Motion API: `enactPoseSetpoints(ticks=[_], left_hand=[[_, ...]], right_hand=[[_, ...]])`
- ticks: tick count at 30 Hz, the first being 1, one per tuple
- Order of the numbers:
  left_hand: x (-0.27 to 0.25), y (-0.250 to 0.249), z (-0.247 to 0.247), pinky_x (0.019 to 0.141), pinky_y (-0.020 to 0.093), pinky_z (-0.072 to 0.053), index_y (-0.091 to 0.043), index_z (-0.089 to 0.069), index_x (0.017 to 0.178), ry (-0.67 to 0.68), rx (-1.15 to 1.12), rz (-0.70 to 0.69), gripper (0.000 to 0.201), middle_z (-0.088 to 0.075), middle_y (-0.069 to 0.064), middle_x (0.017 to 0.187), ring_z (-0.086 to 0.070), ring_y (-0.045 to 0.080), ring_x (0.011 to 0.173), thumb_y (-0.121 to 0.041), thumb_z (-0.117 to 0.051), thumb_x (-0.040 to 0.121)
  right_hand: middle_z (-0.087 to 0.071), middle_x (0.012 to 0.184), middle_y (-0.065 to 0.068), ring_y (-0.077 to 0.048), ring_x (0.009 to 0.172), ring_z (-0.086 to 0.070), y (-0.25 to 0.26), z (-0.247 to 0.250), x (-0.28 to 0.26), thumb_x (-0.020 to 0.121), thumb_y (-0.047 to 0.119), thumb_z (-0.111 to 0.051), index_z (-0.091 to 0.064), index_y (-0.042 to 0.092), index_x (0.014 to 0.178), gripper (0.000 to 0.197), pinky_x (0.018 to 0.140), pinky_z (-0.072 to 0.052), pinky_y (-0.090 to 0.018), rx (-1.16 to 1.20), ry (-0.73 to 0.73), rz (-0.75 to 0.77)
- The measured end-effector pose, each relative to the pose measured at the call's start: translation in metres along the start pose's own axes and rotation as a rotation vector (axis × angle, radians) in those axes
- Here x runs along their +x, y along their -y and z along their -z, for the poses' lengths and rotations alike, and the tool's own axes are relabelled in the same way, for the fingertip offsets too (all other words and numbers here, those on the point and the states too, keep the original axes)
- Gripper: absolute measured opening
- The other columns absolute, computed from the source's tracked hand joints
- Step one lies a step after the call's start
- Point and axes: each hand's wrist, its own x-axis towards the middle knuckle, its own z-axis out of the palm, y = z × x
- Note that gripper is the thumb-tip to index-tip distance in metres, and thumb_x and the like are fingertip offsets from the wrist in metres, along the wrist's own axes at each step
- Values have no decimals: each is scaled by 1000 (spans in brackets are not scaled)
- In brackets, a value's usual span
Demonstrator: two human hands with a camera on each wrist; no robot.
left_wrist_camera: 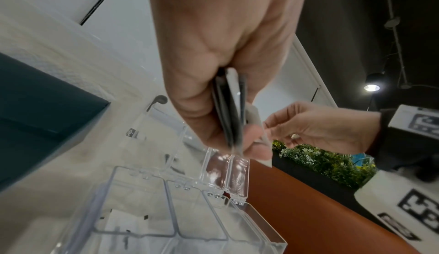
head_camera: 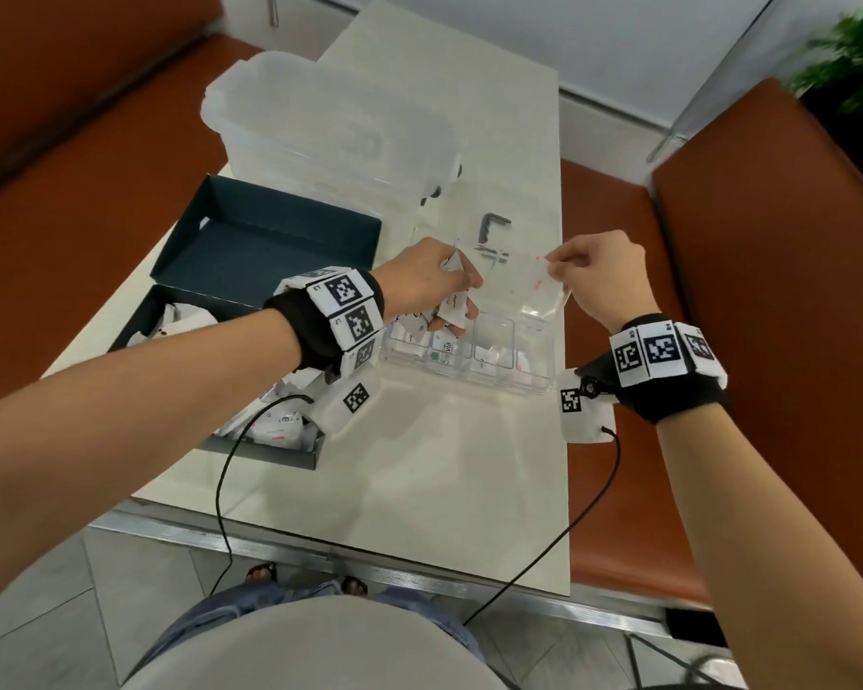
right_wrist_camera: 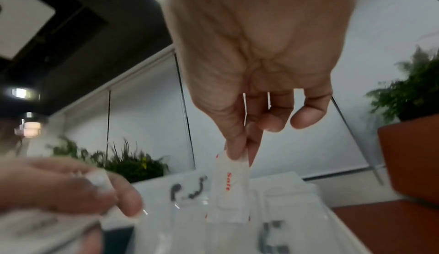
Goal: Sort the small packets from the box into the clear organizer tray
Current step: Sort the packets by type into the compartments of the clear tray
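Over the clear organizer tray [head_camera: 469, 385], my left hand [head_camera: 462, 301] grips a small stack of white packets [head_camera: 453, 307]. In the left wrist view the stack [left_wrist_camera: 231, 111] sits edge-on between thumb and fingers above the open compartments of the tray [left_wrist_camera: 273, 239]. My right hand [head_camera: 551, 263] pinches one white packet with red print [head_camera: 534, 283] by its top edge; the right wrist view shows that packet [right_wrist_camera: 230, 188] hanging from thumb and forefinger. Some tray compartments hold packets. The dark box [head_camera: 270, 453] at the left holds several more white packets [head_camera: 280, 425].
The box's dark lid [head_camera: 270, 231] lies behind it, and a large translucent lidded container [head_camera: 330, 127] stands at the back of the pale table [head_camera: 419, 490]. Orange bench seats flank the table. Cables run from both wrists toward my body.
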Motion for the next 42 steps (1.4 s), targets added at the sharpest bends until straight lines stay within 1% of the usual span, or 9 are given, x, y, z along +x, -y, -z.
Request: enactPoseSetpoints(ticks=[4,8,12,18,23,28,30,32,42], left_hand=[[4,1,-4,45,29,-45,-2,-59,112,-9,-7,2,21,-74,18,90,-71,31,66,-16,-51,100],[6,1,-10,42,28,-44,2,-58,113,-23,-24,20,20,-72,22,92,-70,32,66,-12,-49,101],[8,1,-17,43,29,-44,3,-57,113,-19,-32,22,20,-71,24,94,-69,32,65,-10,-49,100],[9,0,-21,47,32,-43,4,-56,114,-22,-47,28,20,-70,27,95,-66,36,67,-7,-48,100],[8,1,-20,43,27,-43,5,-56,114,-30,-52,26,20,-71,27,96,-68,27,59,-7,-48,100],[8,2,-19,43,27,-44,4,-57,113,-35,-50,28,19,-71,26,95,-69,27,60,-7,-48,100],[7,3,-18,43,27,-44,3,-57,113,-36,-49,30,19,-71,26,95,-69,27,60,-7,-48,100],[7,3,-16,43,27,-45,3,-57,114,-39,-46,34,19,-71,25,95,-69,29,62,-7,-48,100],[6,4,-10,42,26,-45,2,-57,115,-38,-42,15,21,-71,24,95,-70,27,62,-9,-48,100]], right_hand=[[-70,100,0,-21,92,-61,-33,-13,0,91,20,-59,-73,23,95,15,97,-45,-46,-304,110,-51],[-59,84,9,-18,81,-48,-50,-41,-4,92,21,-56,-72,29,92,17,97,-29,-45,-456,237,-59],[-69,89,8,-19,85,-53,-60,-62,-5,90,18,-56,-73,27,89,20,99,-20,-48,-504,352,-87],[-60,92,13,-19,92,-37,-68,-78,-9,94,21,-46,-66,39,90,28,94,-22,-48,-665,406,-24],[-54,87,10,-20,91,-32,-71,-83,-10,90,8,-40,-51,34,69,35,95,-21,-48,-714,453,-15],[-58,94,12,-18,93,-35,-76,-83,-3,94,17,-45,-66,42,96,33,96,-19,-48,-672,477,-23],[-64,103,14,-19,102,-43,-79,-82,-1,92,29,-54,-66,42,100,19,97,-19,-49,-645,503,-27],[-65,108,16,-18,108,-47,-83,-81,1,86,41,-64,-65,40,108,22,97,-19,-49,-619,542,-37],[-63,96,20,-13,93,-47,-85,-80,2,80,42,-72,-66,37,107,28,96,-17,-49,-588,530,-41]])
